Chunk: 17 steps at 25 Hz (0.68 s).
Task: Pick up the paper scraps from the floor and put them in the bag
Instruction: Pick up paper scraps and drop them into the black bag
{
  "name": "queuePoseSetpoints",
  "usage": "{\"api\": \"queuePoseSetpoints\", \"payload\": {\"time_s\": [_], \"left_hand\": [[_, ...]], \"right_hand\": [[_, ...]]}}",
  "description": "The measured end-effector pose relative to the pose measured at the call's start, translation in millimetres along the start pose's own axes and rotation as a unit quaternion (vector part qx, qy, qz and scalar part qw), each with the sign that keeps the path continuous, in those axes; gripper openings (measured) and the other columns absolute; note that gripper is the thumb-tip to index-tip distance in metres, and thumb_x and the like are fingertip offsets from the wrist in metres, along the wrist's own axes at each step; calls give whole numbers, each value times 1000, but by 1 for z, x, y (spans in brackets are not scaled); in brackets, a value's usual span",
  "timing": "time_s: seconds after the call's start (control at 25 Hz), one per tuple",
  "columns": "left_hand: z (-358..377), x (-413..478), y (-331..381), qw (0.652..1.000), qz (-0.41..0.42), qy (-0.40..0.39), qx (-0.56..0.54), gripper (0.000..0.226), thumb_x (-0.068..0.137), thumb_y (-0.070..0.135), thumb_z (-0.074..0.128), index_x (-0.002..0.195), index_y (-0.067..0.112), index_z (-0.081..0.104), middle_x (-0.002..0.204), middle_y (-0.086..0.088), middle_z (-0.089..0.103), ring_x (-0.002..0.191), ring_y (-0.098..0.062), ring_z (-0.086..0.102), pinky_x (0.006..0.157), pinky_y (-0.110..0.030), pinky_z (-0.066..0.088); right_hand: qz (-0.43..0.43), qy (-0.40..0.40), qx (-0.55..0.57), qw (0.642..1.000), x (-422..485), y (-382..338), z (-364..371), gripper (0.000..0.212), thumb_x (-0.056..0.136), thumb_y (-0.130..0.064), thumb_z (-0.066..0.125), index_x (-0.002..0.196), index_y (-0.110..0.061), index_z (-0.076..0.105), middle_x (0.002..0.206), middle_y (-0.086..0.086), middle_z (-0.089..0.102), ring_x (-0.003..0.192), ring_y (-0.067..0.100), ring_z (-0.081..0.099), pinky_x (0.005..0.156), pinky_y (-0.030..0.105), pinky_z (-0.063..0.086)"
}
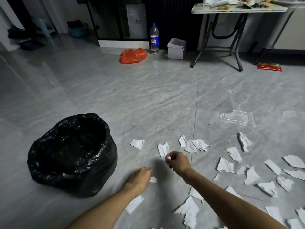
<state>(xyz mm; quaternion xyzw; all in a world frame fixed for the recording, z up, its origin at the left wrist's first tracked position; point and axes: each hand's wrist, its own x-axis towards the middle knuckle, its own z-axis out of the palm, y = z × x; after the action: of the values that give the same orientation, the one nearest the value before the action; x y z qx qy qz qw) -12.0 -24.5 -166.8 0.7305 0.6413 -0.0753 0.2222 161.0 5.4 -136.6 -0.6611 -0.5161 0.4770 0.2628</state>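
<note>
One scrap [153,179] beside left grip [140,178] (touching).

Torn white paper scraps [234,153], irregular and mostly flat, lie scattered across the grey tiled floor at centre and right, several overlapping. A black plastic bag [72,154] sits upright on the floor to their left, well apart from most of them, its mouth rolled open and interior dark.
</note>
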Motion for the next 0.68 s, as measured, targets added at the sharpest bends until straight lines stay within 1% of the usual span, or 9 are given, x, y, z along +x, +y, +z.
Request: {"api": "queuePoseSetpoints", "payload": {"time_s": [0.08,0.12,0.24,0.32,0.4,0.44,0.52,0.6,0.68], "left_hand": [[-14,-5,8,995,-30,28,-95,10,92,18,52,93,14,61,108,-12,66,103,-30,63,64,-27,43],[-29,-8,14,988,-39,57,-135,10,90,18,55,90,13,63,102,-12,69,97,-30,65,61,-27,41],[-103,-23,17,957,-15,171,-233,5,84,14,63,81,17,66,79,-8,71,75,-26,70,64,-29,55],[-158,-41,2,923,5,243,-298,19,82,13,69,69,25,61,56,7,64,51,-14,67,51,-24,55],[-200,-62,-30,886,-3,309,-346,24,81,10,69,64,25,60,45,10,60,40,-8,61,41,-18,49],[-212,-72,-48,875,-20,327,-356,23,81,10,68,65,24,60,43,10,60,38,-7,60,40,-17,47],[-218,-87,-86,873,-76,338,-342,21,81,9,67,65,21,60,44,5,61,37,-7,58,41,-17,46],[-210,-95,-116,879,-148,322,-318,17,81,8,64,67,18,61,50,-1,64,38,-8,59,44,-19,50],[-199,-102,-142,892,-211,277,-289,8,80,11,63,74,16,65,63,-8,71,53,-17,66,61,-31,60]], "right_hand": [[17,-7,63,998,0,-11,-1,15,83,-3,60,74,-14,63,61,0,60,50,12,53,46,20,40],[21,-12,96,995,-1,-18,-2,17,84,-1,59,73,-13,62,63,2,60,51,13,52,48,22,40],[18,0,178,984,-4,-45,0,20,88,-1,58,72,-12,62,62,5,58,54,15,51,52,23,40],[-6,-4,203,979,-8,-73,7,19,88,-1,59,73,-11,64,61,5,57,57,16,49,54,23,38],[-63,-33,200,977,-14,-114,21,17,87,1,61,74,-10,65,61,5,56,56,13,48,51,19,38],[-98,-49,194,975,-17,-137,30,15,86,2,62,77,-9,65,61,4,56,54,11,48,49,16,40],[-169,-84,187,964,-26,-181,53,13,85,5,63,82,-7,66,63,4,56,54,9,49,49,10,42],[-203,-125,167,957,-34,-211,77,13,84,6,64,87,-5,67,68,8,56,58,11,51,55,12,46],[-190,-192,115,956,-41,-227,101,22,84,7,64,104,0,67,77,11,57,65,14,56,64,16,52]]}}
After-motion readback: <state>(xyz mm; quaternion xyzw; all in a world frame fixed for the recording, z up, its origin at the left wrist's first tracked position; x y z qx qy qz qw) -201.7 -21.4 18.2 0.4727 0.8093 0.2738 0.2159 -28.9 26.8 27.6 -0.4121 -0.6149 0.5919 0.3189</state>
